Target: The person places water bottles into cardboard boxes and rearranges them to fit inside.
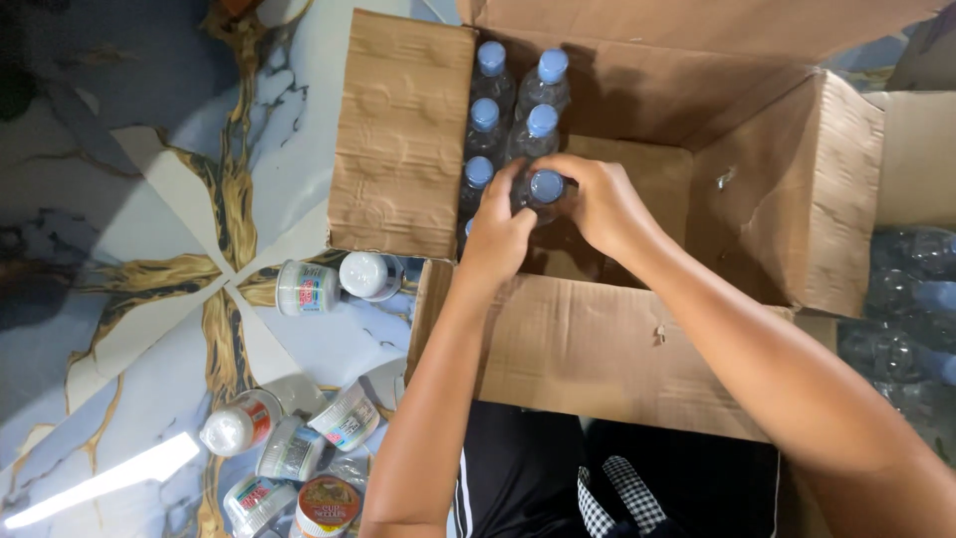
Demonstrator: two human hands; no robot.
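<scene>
An open brown cardboard box (637, 339) sits in front of me on the floor. Several clear plastic bottles with blue caps (485, 115) stand upright in two rows along its left inner side. Both my hands reach into the box. My left hand (495, 234) and my right hand (597, 204) together grip one blue-capped bottle (546, 186) at the near end of the right row, just below its cap. The bottom of the box to the right of the rows is bare cardboard.
Several cup-shaped food containers with white lids (309, 289) lie on the marble-patterned floor (129, 229) left of the box. A plastic-wrapped pack of bottles (911, 319) lies at the right edge. The box flaps (403, 130) stand open.
</scene>
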